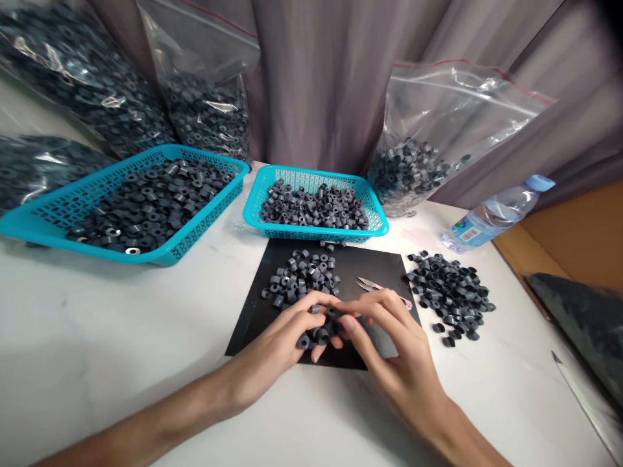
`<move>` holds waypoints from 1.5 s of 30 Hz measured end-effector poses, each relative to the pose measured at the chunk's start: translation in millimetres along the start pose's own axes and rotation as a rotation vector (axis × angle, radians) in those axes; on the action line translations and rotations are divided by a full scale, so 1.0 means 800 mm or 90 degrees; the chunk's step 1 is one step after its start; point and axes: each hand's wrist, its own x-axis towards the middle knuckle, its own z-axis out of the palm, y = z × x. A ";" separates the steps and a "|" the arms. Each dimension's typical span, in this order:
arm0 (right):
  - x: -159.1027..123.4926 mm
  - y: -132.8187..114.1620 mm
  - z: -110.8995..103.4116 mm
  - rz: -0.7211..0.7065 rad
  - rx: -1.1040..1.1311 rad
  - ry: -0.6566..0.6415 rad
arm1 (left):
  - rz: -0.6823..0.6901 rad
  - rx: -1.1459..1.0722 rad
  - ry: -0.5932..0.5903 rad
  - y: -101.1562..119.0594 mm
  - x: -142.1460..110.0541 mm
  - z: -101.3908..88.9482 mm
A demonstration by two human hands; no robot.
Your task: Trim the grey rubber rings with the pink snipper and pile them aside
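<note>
My left hand [285, 340] is curled over several small dark grey rubber rings [315, 336] on a black mat [253, 324]. My right hand [389, 344] meets it from the right, its fingertips pinching at the same rings. More rings lie in a loose pile [302, 275] on the mat just beyond my fingers. Pink-handled snips [370, 285] rest on the mat behind my right hand.
Two turquoise baskets of rings stand behind the mat, a large one [58, 207] on the left and a small one [374, 217] in the middle. Another ring pile [452, 292] lies right of the mat. Clear bags of rings [204, 97] and a water bottle [491, 217] stand at the back.
</note>
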 end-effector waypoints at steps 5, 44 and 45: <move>0.004 0.008 -0.007 0.021 0.052 -0.079 | -0.036 0.084 0.009 0.006 -0.007 0.003; 0.000 0.012 -0.022 -0.076 0.060 -0.067 | -0.020 0.008 -0.002 0.002 -0.002 -0.003; 0.000 0.012 -0.022 -0.073 0.057 -0.068 | -0.023 0.007 -0.001 0.002 -0.002 -0.003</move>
